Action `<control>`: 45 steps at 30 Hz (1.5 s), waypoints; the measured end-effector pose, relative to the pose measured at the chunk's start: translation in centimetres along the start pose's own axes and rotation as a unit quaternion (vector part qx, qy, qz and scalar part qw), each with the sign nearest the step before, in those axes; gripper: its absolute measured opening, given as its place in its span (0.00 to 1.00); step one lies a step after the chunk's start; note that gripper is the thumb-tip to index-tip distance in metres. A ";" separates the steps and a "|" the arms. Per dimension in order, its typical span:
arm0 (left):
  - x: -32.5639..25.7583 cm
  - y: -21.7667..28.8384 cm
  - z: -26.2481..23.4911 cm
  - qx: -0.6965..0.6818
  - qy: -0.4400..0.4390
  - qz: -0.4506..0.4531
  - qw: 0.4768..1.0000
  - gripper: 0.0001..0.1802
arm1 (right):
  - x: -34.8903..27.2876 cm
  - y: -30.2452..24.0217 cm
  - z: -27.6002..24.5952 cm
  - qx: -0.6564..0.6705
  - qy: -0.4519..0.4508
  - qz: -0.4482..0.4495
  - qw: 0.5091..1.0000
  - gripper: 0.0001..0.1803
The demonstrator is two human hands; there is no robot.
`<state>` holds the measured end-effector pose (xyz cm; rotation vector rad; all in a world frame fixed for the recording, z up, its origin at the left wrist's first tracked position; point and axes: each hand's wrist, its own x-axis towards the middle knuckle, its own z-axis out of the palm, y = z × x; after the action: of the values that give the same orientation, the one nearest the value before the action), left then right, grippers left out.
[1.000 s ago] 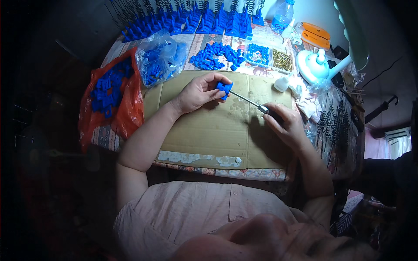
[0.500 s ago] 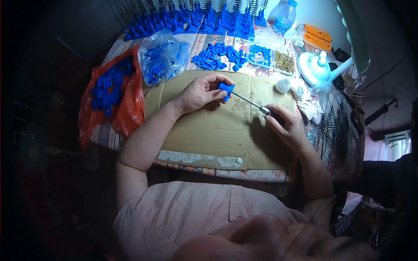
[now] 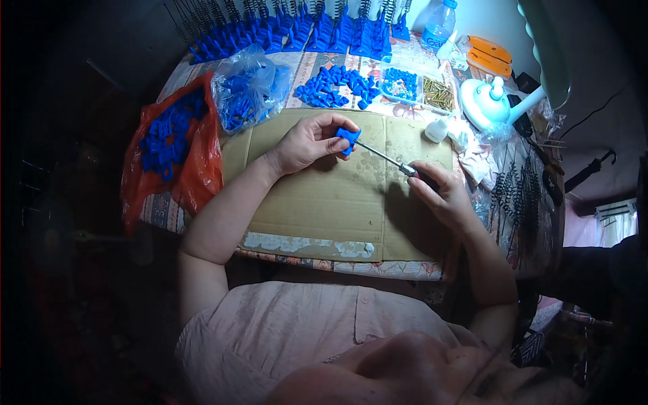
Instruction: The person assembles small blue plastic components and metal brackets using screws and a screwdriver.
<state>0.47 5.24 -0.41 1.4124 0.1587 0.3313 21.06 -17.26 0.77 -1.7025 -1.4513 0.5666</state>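
Note:
Between the thumb and fingers of my left hand is a small blue plastic part, held above the cardboard sheet. My right hand is closed round the handle of a screwdriver. Its metal shaft slants up to the left, and the tip meets the right side of the blue part. Whether a screw sits at the tip is too small to tell. My fingers cover some of the blue part and most of the handle.
Loose blue pieces lie beyond the cardboard, beside a clear box of brass-coloured screws. A red bag and a clear bag hold blue parts. At right are a lamp, a small white bottle and black springs.
The whole view has shifted very slightly. Both hands keep their hold, and the screwdriver tip stays at the blue part; the handle looks slightly turned.

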 end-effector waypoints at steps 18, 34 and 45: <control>0.2 1.1 -0.7 -0.028 0.106 0.024 0.994 0.16 | 0.7 -0.6 -0.8 -0.170 0.082 -0.089 0.978 0.15; -0.8 1.4 4.1 0.064 0.048 -0.033 0.996 0.22 | 0.4 -2.1 -0.6 -0.461 0.123 -0.122 0.870 0.20; -1.3 1.2 7.2 0.293 0.031 -0.022 0.955 0.22 | 0.4 -3.2 2.0 -0.237 0.043 -0.280 0.929 0.14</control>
<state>1.28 -1.79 1.74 1.9837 0.3607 0.3037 17.68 -16.31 2.29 -1.5147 -2.0116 -0.1857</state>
